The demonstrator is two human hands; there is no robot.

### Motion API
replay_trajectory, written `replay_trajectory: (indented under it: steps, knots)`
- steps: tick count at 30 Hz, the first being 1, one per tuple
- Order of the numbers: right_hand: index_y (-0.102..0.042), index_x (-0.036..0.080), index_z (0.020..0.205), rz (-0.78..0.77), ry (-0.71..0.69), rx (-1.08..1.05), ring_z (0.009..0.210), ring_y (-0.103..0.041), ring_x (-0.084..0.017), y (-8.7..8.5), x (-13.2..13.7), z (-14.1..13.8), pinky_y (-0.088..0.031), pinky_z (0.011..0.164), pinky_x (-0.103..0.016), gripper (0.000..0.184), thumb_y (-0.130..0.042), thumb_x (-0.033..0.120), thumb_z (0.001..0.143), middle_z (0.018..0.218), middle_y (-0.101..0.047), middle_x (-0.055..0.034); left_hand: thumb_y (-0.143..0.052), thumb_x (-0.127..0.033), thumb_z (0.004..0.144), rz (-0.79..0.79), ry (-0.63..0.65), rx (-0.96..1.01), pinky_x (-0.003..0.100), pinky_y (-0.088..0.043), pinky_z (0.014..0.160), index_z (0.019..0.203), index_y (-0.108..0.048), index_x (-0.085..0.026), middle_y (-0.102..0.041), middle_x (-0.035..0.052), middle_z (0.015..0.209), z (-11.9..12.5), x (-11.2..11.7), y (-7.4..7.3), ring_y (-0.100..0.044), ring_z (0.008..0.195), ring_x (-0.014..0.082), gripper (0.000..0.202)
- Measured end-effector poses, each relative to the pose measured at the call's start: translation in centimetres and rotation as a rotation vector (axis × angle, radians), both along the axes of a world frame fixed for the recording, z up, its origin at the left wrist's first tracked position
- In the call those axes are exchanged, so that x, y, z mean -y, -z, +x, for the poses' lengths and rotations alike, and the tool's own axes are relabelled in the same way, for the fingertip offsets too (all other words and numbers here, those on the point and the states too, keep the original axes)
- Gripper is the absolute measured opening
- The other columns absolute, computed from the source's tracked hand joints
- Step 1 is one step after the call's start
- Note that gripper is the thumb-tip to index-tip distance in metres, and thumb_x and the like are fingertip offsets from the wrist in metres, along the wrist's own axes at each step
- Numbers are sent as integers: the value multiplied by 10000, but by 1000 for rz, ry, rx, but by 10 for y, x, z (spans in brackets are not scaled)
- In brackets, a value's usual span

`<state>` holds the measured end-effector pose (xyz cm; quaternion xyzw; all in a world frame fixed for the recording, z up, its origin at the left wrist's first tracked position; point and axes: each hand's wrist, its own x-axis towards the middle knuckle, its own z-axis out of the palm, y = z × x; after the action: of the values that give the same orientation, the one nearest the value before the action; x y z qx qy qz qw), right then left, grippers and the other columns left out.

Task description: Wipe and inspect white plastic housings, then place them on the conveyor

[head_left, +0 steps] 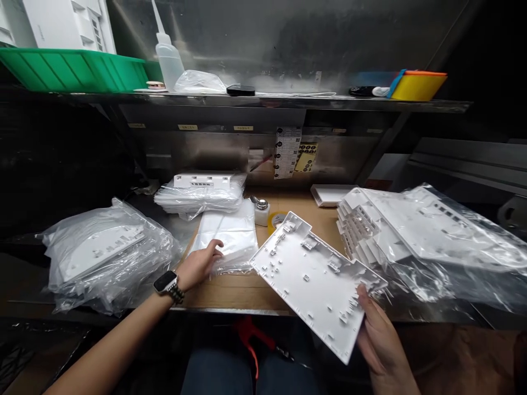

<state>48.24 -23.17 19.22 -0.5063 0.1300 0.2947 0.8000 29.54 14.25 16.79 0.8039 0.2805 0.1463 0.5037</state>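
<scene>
My right hand (381,334) grips a white plastic housing panel (308,282) by its right end, thumb on the upper face. The panel is tilted, its inner side with small clips and ribs turned up. My left hand (201,263) rests at the near left edge of a stack of clear plastic bags (230,227). Its thumb and forefinger are curved with a gap between them; the other fingers are mostly hidden. A watch and a beaded bracelet are on that wrist.
Bagged white panels lie at left (102,252) and behind the bags (201,192). More panels (428,225) are piled at right. A small dispenser bottle (262,211) and yellow tape roll (276,220) stand mid-table. A shelf (288,101) carries a green bin (78,71). A red air gun (253,333) is below the table edge.
</scene>
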Motion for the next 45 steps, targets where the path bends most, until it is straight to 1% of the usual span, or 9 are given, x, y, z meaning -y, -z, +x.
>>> replay_trajectory:
  steps: [8, 12, 14, 18, 21, 25, 30, 36, 45]
  knots:
    - [-648, 154, 1299, -29, -7, -28, 1154, -697, -277, 7, 0, -1, -602, 988, -345, 650, -838, 489, 776, 1251, -721, -112, -804, -230, 788, -196, 96, -37, 328, -533, 713, 886, -510, -165, -657, 13, 722, 9, -45, 4, -662, 704, 196, 316]
    - [-617, 172, 1363, -36, -11, -25, 1127, -710, -241, 7, -1, -2, -595, 994, -308, 663, -819, 469, 807, 1281, -710, -91, -824, -454, 758, -29, 185, -55, 402, -528, 813, 981, -577, -165, -673, 77, 946, 3, -33, -2, -645, 884, 246, 441]
    - [-608, 173, 1379, -40, -12, -26, 1119, -712, -231, 6, -2, -3, -597, 986, -296, 665, -814, 460, 816, 1279, -711, -86, -875, -410, 672, 115, 246, -78, 433, -483, 872, 1067, -604, -185, -677, 101, 1090, -3, -18, -3, -612, 981, 293, 528]
    - [-592, 184, 1406, -40, 1, -28, 1104, -718, -222, 7, -4, -4, -593, 998, -302, 676, -815, 441, 821, 1264, -719, -75, -582, -350, 914, 311, 285, -107, 470, -422, 898, 1166, -567, -197, -704, 116, 1049, -10, 2, 6, -606, 995, 317, 295]
    - [-587, 199, 1415, -37, -8, -22, 1105, -717, -218, 8, -4, -5, -580, 1024, -311, 685, -821, 434, 815, 1276, -715, -62, -431, -364, 999, 351, 262, -94, 457, -438, 876, 1181, -536, -176, -692, 127, 1038, -10, -2, 13, -628, 954, 289, 282]
    - [-587, 205, 1417, -42, -10, -21, 1096, -721, -212, 7, -3, -7, -593, 993, -287, 691, -821, 444, 812, 1286, -710, -59, -501, -386, 985, 246, 190, -39, 410, -472, 844, 1149, -496, -172, -680, 78, 959, -6, -22, 17, -640, 893, 238, 270]
    - [-569, 185, 1436, -42, -22, -28, 1064, -734, -212, 11, 0, -5, -623, 883, -235, 747, -828, 471, 796, 1271, -716, -82, -669, -454, 884, -68, 169, 20, 325, -508, 698, 1068, -484, -171, -669, 31, 826, 0, -48, 24, -645, 741, 187, 385]
    - [-550, 209, 1456, -38, -23, -43, 1068, -734, -190, 15, 0, -3, -625, 849, -208, 732, -812, 459, 819, 1290, -708, -70, -860, -336, 743, -218, 128, 27, 288, -503, 667, 935, -555, -155, -628, -25, 710, 4, -62, 30, -610, 655, 149, 403]
    - [-542, 191, 1459, 0, -95, -108, 1003, -750, -272, 22, -5, -1, -626, 908, -370, 801, -847, 468, 772, 1231, -728, -117, -778, -263, 860, -271, 165, -15, 371, -552, 849, 1045, -636, -118, -717, 48, 887, -1, -60, 14, -696, 886, 203, 275]
